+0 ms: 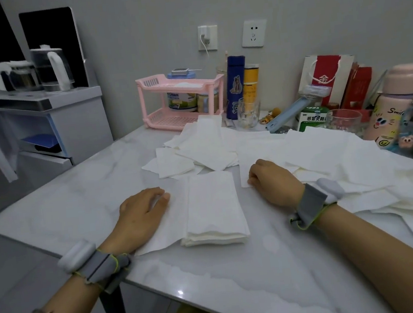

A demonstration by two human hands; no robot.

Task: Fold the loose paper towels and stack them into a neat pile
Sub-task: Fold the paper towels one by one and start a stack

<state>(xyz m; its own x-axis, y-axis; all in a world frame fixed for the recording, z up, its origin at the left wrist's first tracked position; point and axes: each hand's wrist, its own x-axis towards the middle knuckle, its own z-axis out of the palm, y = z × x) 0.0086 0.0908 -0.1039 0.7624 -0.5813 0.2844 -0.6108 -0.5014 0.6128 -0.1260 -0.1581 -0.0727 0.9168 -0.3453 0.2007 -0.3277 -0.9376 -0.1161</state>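
Left hand (142, 210) lies flat on a sheet (163, 229) just beside the folded pile (213, 207) on the table (77, 209); right hand (269, 177) pinches the corner of a loose towel (258, 150). Behind, a pink rack (150, 81) holds a can (182, 102) and a jar (207, 101) on its lower shelf.

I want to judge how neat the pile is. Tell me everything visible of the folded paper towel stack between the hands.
The folded stack is white, softly embossed paper, several layers deep, a rectangle lying flat, long side running away from the camera. Its near edges line up roughly. It rests on the marbled table, partly over a loose sheet under the left hand. The right hand pinches another sheet; neither hand touches the stack.
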